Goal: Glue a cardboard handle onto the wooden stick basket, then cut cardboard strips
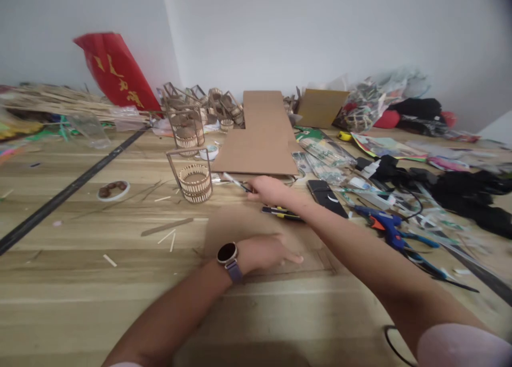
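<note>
My left hand (266, 254), with a watch (227, 254) on its wrist, lies on a piece of brown cardboard (228, 225) on the table. Its thumb and fingers are stretched out, slightly smeared by motion. Farther forward, my right hand (269, 191) is closed on a slim white and dark pen (237, 181) that points left. A black and yellow utility knife (280, 213) lies just below that hand. Behind it rests a larger cut cardboard sheet (256, 151). To the left stands a small woven bamboo basket (195, 184) with a tall handle.
More small baskets (188, 135) stand toward the wall. A white dish (113, 191) holds brown beads. Thin wood strips (167, 226) lie at left. On the right are a phone (326, 197), a blue glue gun (384, 223), pliers (420, 252) and plastic bags.
</note>
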`<state>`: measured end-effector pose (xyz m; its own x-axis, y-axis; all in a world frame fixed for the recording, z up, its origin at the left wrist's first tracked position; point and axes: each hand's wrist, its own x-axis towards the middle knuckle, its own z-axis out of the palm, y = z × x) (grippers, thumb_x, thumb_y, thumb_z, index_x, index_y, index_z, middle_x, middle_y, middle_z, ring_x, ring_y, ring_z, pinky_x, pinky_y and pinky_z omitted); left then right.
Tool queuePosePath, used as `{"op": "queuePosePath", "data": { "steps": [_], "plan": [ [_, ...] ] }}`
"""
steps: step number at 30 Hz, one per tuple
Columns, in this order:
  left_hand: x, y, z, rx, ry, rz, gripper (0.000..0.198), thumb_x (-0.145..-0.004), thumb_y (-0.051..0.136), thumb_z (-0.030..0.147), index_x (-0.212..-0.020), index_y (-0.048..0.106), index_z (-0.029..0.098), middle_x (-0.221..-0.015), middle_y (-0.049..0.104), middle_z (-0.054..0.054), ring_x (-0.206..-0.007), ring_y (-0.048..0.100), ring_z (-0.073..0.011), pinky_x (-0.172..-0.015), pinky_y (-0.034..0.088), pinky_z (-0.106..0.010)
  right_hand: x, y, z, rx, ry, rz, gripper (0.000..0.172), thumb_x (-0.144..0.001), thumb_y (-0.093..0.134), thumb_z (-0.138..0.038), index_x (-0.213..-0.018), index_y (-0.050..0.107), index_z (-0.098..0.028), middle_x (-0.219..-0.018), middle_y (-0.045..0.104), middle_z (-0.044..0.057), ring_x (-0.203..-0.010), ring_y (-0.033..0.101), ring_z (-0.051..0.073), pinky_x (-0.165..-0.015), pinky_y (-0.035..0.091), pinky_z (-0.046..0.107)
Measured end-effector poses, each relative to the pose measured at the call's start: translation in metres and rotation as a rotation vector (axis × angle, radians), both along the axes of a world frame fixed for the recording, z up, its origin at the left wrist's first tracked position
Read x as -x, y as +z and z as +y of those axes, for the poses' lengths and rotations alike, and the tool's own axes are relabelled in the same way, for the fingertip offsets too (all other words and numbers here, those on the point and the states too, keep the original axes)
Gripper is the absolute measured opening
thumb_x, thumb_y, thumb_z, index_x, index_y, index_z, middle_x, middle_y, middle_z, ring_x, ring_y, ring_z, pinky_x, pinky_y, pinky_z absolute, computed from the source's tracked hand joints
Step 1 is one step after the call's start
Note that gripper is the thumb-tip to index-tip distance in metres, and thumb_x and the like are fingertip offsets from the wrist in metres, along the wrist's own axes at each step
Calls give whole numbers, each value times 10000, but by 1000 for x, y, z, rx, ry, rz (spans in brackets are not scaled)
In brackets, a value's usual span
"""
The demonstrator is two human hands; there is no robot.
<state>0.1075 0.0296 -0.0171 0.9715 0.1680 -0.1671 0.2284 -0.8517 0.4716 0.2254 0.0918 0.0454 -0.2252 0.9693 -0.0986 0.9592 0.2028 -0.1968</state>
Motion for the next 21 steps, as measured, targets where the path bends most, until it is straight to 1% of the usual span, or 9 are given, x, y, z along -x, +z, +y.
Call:
{"op": "queuePosePath", "data": {
  "steps": [2,5,6,7,9,12,14,18,21],
  "plan": [
    [0,3,-1,-24,19,32,445,-953,446,217,-1338,547,416,-850,474,6,-539,320,-91,-524,244,-220,-15,7,-30,-75,-17,125,96,-846,581,-254,-892,615,-177,-792,655,18,-703,591,149,-655,454,269],
    [0,6,-1,-63,-2,72,535,-918,435,129,-1347,530,436,-882,488,-3,-532,316,-90,-529,244,-223,-47,6,-88,-178,-127,284,133,-868,428,-254,-887,543,-191,-731,597,5,-610,537,133,-577,417,254],
    [-1,7,-1,-60,-9,84,551,-909,437,112,-1355,526,423,-875,497,-4,-537,323,-92,-534,252,-217,-58,1,-109,-223,-181,359,134,-868,413,-286,-841,516,-204,-712,572,0,-591,520,132,-556,412,254],
    [-1,8,-1,-53,-16,92,558,-904,439,105,-1363,520,411,-868,504,-4,-546,333,-94,-541,262,-211,-67,-6,-129,-290,-280,592,112,-829,485,-314,-776,503,-217,-653,537,-19,-556,493,129,-530,398,252],
    [-2,8,-1,-46,-22,101,558,-909,435,107,-1372,509,409,-867,506,-6,-563,357,-97,-554,280,-203,-79,-24,-168,-313,-473,931,133,-761,607,-316,-717,514,-230,-567,487,-48,-523,459,125,-505,376,244],
    [-2,10,-1,-64,-28,106,543,-924,425,132,-1372,500,429,-918,497,-19,-575,380,-99,-565,284,-210,-77,-51,-212,-376,-727,1226,149,-716,689,-341,-745,593,-231,-562,504,-43,-508,449,122,-475,354,237],
    [-2,12,-2,-69,-29,119,525,-931,422,150,-1370,505,425,-943,500,-28,-586,395,-105,-570,281,-219,-67,-64,-231,-378,-795,1252,167,-728,700,-373,-804,652,-232,-561,549,-24,-538,506,145,-503,398,250],
    [-2,15,-2,-51,-31,119,482,-946,418,190,-1360,521,414,-928,498,-36,-625,446,-127,-567,285,-227,-42,-81,-244,-247,-731,1112,168,-803,654,-395,-830,665,-229,-682,672,25,-682,618,193,-631,489,287],
    [-2,14,-2,-51,-36,116,461,-954,412,214,-1360,527,398,-930,508,-44,-641,473,-138,-571,297,-228,-30,-87,-242,-212,-707,1013,157,-800,651,-379,-828,641,-225,-692,662,13,-619,588,169,-559,467,259]
  ]
}}
